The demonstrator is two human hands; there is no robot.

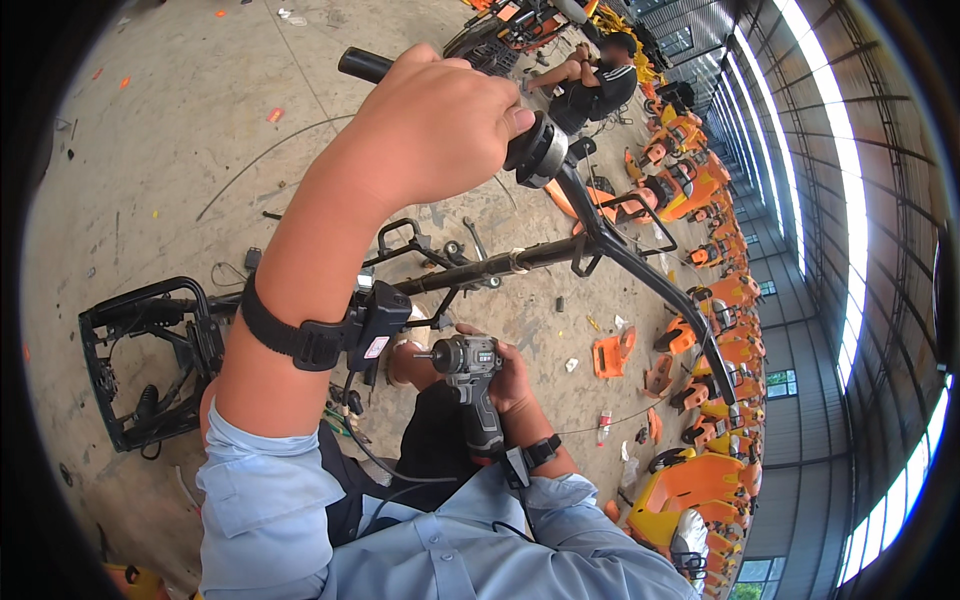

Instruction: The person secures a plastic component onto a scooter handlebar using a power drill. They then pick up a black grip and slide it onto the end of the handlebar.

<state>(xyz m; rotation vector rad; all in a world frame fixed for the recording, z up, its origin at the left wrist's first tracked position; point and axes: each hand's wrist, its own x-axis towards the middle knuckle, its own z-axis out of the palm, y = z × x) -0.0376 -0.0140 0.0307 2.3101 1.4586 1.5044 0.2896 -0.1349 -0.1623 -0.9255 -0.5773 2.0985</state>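
My left hand (440, 130) is raised and wrapped around a black handlebar grip (364, 65). A dark, ringed collar (540, 152) sits just past my thumb. From there the bent black handlebar (665, 287) runs right and nearer. A black tube (500, 266) joins it to a bare black metal vehicle frame (150, 300) at the left. Lower down, in front of my body, my right hand (512, 382) holds a grey and black cordless drill (482, 400). Its thin bit points left, and it stays apart from the handlebar. Part of my right hand is hidden behind the drill.
A person in black (600, 88) sits low at the far side. Many orange and yellow vehicle bodies (700, 475) line the right. Loose orange plastic parts (609, 356), a bottle (604, 428) and a long cable (262, 155) lie on the concrete floor (190, 130).
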